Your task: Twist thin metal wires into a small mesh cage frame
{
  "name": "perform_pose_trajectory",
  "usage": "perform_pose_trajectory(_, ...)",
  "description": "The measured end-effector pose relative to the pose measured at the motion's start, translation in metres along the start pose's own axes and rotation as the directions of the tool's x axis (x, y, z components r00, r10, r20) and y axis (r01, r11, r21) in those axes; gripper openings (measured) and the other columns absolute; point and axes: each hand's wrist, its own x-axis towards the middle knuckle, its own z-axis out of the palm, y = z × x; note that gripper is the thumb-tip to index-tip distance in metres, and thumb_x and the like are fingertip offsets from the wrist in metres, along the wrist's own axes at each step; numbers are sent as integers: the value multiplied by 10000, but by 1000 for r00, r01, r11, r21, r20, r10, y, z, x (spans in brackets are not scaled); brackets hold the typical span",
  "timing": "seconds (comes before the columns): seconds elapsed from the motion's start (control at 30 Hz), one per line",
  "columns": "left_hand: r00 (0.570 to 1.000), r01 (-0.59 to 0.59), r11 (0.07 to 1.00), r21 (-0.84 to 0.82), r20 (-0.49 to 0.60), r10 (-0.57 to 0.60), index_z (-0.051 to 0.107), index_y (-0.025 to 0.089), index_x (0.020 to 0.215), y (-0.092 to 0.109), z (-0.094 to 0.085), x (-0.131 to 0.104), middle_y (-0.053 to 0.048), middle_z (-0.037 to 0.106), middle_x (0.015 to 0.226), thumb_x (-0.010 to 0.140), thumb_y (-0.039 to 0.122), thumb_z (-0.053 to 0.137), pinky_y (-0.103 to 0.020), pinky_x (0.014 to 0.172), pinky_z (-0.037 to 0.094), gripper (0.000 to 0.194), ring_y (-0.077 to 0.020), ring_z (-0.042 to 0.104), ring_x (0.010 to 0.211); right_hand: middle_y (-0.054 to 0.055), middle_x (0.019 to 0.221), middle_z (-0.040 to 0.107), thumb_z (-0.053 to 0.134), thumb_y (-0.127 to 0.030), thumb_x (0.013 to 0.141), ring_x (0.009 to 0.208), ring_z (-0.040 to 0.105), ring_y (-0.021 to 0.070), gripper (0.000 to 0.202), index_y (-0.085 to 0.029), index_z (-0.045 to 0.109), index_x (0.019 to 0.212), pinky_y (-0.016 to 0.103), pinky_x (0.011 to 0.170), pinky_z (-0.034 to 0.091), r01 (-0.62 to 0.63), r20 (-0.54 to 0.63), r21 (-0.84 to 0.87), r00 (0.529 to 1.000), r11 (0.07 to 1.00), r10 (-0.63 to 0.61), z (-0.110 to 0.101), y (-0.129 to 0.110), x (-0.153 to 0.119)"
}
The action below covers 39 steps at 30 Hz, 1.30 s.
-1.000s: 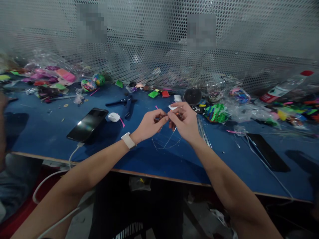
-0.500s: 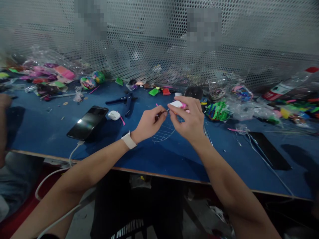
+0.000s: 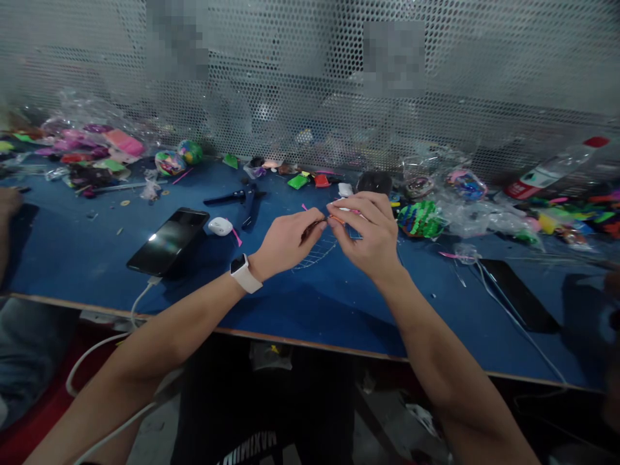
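My left hand (image 3: 290,237), with a pale-banded watch (image 3: 246,274) on its wrist, is closed in a pinch. Something thin and dark shows between its thumb and fingers, too hidden to name. Opposite it, almost touching fingertip to fingertip, my right hand (image 3: 367,234) pinches a small orange piece (image 3: 338,219). A bit of white and pink shows beneath the right fingers, mostly covered. Under both hands a thin wire grid with a curved edge (image 3: 317,254) lies on the blue table (image 3: 300,310); the hands cover part of it.
Dark pliers (image 3: 248,201), a white case (image 3: 220,226) and a phone on a cable (image 3: 168,240) lie to the left. Green (image 3: 298,181) and red packets (image 3: 321,181) line the mesh wall. At right are a green striped ball (image 3: 420,218), another phone (image 3: 520,294) and a bottle (image 3: 552,169).
The fingertips of my hands have come closer together. My right fingers now cover most of the white and pink piece that showed before, and the orange piece shows at their tips.
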Motion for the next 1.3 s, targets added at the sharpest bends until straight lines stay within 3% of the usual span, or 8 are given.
perform_pose_trajectory(0.27,986,-149,933,328,119,115,661,195,1056,-6,-7,-2,-56,785,914,1225,378,366,-311,597,345,386,-175,701,733,54,1162,828,732,-291,1077,1086,742,284,183,-362,855,1193,514,928,612,105,-31,60,994,993,-104,1,9,-3)
perform_pose_trajectory(0.5,982,-181,915,361,113,150,673,186,1075,-7,-6,-2,-54,796,908,1242,392,317,-304,591,380,444,-167,718,734,30,1053,862,734,-212,1061,1002,757,271,192,-326,814,1193,490,922,620,164,-33,41,986,986,-163,1,7,-1)
perform_pose_trajectory(0.63,983,-163,921,354,133,123,675,184,1059,-8,-6,-2,-64,789,897,1237,395,333,-302,586,378,440,-170,719,732,36,1031,848,724,-223,1050,1040,781,284,270,-310,735,1305,482,912,642,43,0,89,999,995,-43,1,4,-4)
perform_pose_trajectory(0.8,986,-136,944,301,136,99,693,181,1115,-11,-4,-1,-82,823,1015,1235,402,332,-306,624,435,440,-184,752,802,21,1011,796,776,-311,1014,934,811,233,202,-286,666,1181,410,823,656,-194,74,271,981,943,180,2,7,-5)
perform_pose_trajectory(1.0,986,-106,959,262,149,69,698,188,1128,-14,0,-1,-65,816,993,1228,387,367,-305,634,442,399,-190,755,813,-17,875,767,832,-447,981,827,773,215,277,-298,623,1084,415,795,635,-327,149,429,945,842,291,5,9,-2)
perform_pose_trajectory(1.13,986,-141,943,302,132,105,705,186,1144,-11,-3,0,-67,824,1011,1230,377,371,-305,627,423,394,-180,750,812,-24,836,745,935,-575,892,768,725,205,446,-304,621,1056,413,783,619,-413,201,516,910,751,362,3,9,0)
perform_pose_trajectory(1.3,981,-176,895,409,145,127,709,184,1021,-7,-4,-1,-47,780,856,1224,349,390,-311,579,352,413,-162,676,682,-21,801,738,967,-643,830,711,692,176,538,-277,622,1020,353,688,562,-554,367,608,831,568,418,3,11,2)
